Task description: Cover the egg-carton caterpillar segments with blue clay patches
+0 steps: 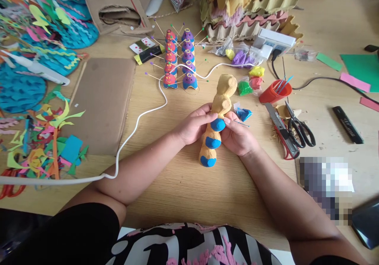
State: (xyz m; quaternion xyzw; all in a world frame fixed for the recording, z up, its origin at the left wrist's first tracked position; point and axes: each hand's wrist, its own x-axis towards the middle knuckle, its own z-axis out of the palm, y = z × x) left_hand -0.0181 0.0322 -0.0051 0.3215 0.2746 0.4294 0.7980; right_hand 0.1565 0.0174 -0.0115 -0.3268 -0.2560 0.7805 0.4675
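A tan egg-carton strip with several bumps is held upright-lengthwise between both hands. Its three nearer bumps carry blue clay patches; the two farther ones are plain. My left hand grips its left side, thumb at the topmost blue patch. On the right side, my right hand holds the same strip, thumb and finger beside that patch. A thin dark blue stick juts out by the right fingers. Just beyond lies a small bag of blue clay. Two finished strips, red and purple, stand farther back.
A white cable crosses the table and my left forearm. Paper scraps and cardboard lie left. An orange cup, cutter and scissors are right. Egg cartons and a power strip stand behind.
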